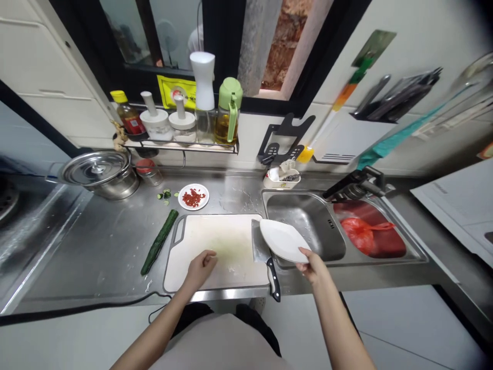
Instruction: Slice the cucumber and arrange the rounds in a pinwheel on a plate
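Note:
My right hand (310, 264) grips the near edge of a white oval plate (283, 239), tilted over the sink's left rim and the right side of the cutting board. My left hand (202, 268) hovers over the white cutting board (234, 226) with its fingers curled in and nothing visible in them. A wet greenish smear marks the board's middle. The cleaver (274, 280) lies along the board's right edge, its blade partly covered by the plate and its black handle toward me. Left of the board rests a long cucumber (159, 241).
Behind the board are a small plate of red bits (193, 197) and cucumber scraps (165, 194). A lidded steel pot (103, 174) stands at back left. Seasoning bottles line a rack (181, 146). The double sink (308, 216) has a red bag (362, 236) in its right basin.

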Demonstrator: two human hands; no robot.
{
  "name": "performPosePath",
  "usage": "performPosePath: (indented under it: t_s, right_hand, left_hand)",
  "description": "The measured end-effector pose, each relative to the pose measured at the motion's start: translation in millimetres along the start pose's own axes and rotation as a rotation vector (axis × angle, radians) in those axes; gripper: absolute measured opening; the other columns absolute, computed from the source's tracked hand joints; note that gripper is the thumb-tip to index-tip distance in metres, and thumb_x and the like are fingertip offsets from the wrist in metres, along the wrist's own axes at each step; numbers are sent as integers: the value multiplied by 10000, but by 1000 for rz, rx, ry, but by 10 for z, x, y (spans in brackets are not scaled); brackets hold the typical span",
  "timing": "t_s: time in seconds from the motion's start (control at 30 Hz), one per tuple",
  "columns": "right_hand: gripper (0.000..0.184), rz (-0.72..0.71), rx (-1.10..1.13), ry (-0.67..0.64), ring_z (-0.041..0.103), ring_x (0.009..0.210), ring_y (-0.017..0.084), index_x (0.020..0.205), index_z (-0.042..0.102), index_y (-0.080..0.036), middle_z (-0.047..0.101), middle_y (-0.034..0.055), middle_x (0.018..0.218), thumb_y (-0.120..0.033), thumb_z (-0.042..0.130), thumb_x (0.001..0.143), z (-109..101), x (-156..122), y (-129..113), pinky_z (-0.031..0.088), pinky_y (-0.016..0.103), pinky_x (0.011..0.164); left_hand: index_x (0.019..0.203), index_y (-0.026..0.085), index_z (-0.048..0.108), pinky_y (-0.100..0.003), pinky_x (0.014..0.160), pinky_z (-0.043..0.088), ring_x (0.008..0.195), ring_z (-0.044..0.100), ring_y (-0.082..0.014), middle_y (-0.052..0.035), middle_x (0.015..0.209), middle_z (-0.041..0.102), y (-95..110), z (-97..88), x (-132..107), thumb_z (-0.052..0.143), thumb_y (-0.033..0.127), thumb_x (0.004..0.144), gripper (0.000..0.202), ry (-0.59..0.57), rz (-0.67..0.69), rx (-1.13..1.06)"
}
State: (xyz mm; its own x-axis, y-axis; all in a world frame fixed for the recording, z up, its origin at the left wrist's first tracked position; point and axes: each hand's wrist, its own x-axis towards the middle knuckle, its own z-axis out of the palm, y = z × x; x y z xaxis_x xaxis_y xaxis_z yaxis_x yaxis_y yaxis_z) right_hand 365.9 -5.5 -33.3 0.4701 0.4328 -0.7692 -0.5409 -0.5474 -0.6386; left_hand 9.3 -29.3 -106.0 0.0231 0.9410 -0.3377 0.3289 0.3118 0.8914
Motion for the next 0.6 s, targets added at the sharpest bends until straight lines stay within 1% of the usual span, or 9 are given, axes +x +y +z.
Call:
performPosePath:
  t_s: [0.1, 0.2, 0.27, 0.33, 0.4, 0.47, 0.53, 0.6]
  right_hand:
    - [286, -22, -15, -27, 579, 434, 121, 1055, 597, -114, 640, -2, 566, -80, 607, 771, 403, 5, 90, 497, 174, 376]
    - [250, -12, -13, -78, 588, 465, 117, 1027, 603, -124, 640, -3, 580, -73, 579, 783, 801, 6, 151, 508, 175, 410]
    - [244, -28, -16, -113, 589, 491, 116, 1017, 604, -129, 650, 4, 602, -82, 591, 778, 1044, 12, 171, 515, 179, 428]
    - [260, -68, -27, -133, 592, 520, 115, 1023, 602, -134, 654, 4, 628, -83, 598, 768, 1264, 27, 183, 523, 179, 449]
    - [295, -122, -56, -145, 606, 565, 119, 1059, 594, -144, 659, 7, 664, -99, 602, 768, 1460, 53, 193, 537, 183, 481]
    - [347, -167, -100, -157, 612, 603, 123, 1113, 575, -155, 661, 10, 694, -123, 610, 769, 1626, 92, 204, 543, 185, 501]
    - [377, -213, -141, -178, 606, 624, 120, 1155, 552, -169, 660, 9, 724, -156, 605, 782, 1755, 147, 212, 542, 189, 511]
    - [352, -257, -201, -213, 589, 619, 113, 1158, 544, -178, 648, 1, 725, -200, 576, 808, 1843, 218, 207, 535, 191, 514]
  left_hand:
    - [927, 164, 645, -237, 576, 415, 575, 552, -115, 14, 628, 594, 235, 117, 174, 635, 482, 749, 364, -43, -34, -236]
    - [945, 154, 616, -220, 553, 434, 590, 591, -110, -20, 705, 643, 519, 228, 364, 699, 545, 692, 474, -99, -147, -434]
    - [995, 152, 596, -215, 564, 456, 603, 606, -104, -31, 742, 655, 675, 279, 488, 711, 563, 686, 527, -101, -174, -551]
    - [1038, 158, 575, -214, 573, 474, 602, 611, -100, -27, 741, 654, 773, 309, 613, 733, 553, 674, 560, -87, -195, -632]
    - [1036, 163, 568, -215, 582, 488, 591, 606, -94, -10, 715, 639, 808, 322, 745, 740, 528, 670, 545, -43, -202, -664]
    - [989, 161, 573, -216, 586, 497, 571, 590, -85, 11, 674, 612, 792, 315, 886, 732, 500, 670, 492, 24, -198, -653]
    - [935, 151, 581, -211, 574, 493, 546, 564, -78, 32, 622, 575, 745, 285, 1027, 720, 469, 667, 439, 83, -189, -619]
    - [904, 139, 591, -201, 552, 478, 524, 539, -75, 46, 571, 541, 690, 232, 1161, 707, 439, 664, 401, 107, -180, -579]
